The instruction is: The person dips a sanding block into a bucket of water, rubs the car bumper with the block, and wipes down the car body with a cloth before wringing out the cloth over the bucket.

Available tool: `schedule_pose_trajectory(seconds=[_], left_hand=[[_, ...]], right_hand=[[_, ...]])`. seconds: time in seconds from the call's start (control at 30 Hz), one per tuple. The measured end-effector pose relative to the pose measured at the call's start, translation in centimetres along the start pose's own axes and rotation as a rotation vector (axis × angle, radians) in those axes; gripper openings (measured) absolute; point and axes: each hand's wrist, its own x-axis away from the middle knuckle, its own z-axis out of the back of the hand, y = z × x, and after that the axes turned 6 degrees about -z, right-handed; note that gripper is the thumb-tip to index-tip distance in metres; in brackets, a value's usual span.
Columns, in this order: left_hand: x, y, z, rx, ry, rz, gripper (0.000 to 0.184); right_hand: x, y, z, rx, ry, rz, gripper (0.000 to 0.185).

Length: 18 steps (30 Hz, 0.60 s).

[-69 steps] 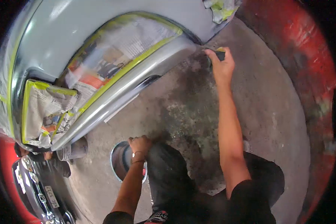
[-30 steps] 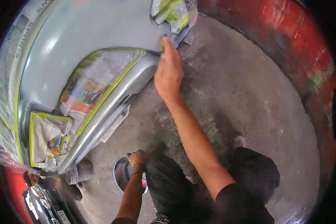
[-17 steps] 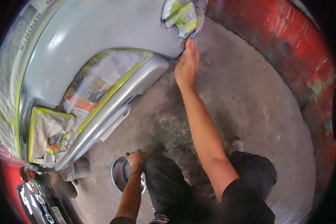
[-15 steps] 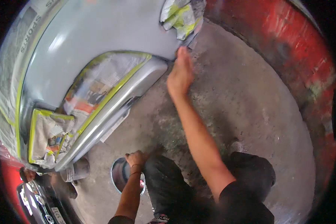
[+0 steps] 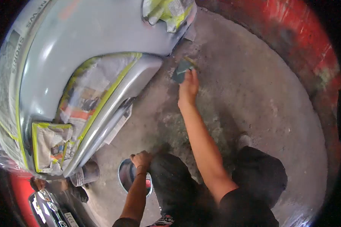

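My right hand grips a flat, dark grey-green sheet that looks like sandpaper. It is over the concrete floor, a little away from the lower corner of the grey bumper. My left hand is closed at the rim of a round bucket, beside my knee; its fingertips are partly hidden. Newspaper edged with yellow-green masking tape covers the bumper's openings. More crumpled, taped paper covers a spot near its upper corner.
A smaller grimy bucket stands under the bumper's lower end. Another person is low at the left, near a dark car. A worn red wall or ledge curves along the right.
My right hand has drawn back from the bumper's corner, and the dark sheet in it now shows. The view has shifted slightly; my left hand stays at the bucket.
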Motion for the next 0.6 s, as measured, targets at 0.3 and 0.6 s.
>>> schedule_pose_trajectory(seconds=[0.3,0.6], left_hand=[[-0.3,-0.1,-1.2,0.013,0.025,0.010,0.042],[-0.6,-0.5,-1.0,0.003,-0.030,0.015,0.051]], right_hand=[[-3.2,-5.0,4.3,-0.017,0.046,0.030,0.022],[-10.8,-12.2,-3.1,-0.167,0.020,-0.122,0.054]])
